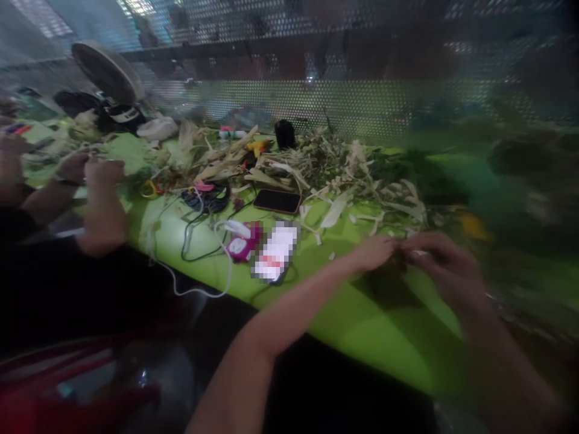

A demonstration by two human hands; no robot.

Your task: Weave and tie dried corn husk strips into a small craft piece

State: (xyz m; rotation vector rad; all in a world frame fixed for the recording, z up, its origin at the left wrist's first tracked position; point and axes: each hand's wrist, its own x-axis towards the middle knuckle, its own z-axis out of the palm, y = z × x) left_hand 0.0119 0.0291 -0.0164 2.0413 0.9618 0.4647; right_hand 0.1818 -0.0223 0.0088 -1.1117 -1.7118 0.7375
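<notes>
Over the green tabletop (357,313), my left hand (376,252) and my right hand (436,259) meet, fingers pinched together at nearly the same spot. Something small and dark seems to be between the fingertips, but blur hides what it is. Just behind my hands lie pale dried strips that look like corn husks (338,208), scattered in a long heap. To the left of my left forearm is a phone (277,250) with a lit, pixelated screen. A second phone (277,201), its screen dark, lies behind it.
A purple item (244,244) and a looping white cable (199,293) lie left of the lit phone. A black cylinder (284,134) stands behind the heap, before a perforated metal panel (353,105). At left, another person's hands (104,172) are raised above the table.
</notes>
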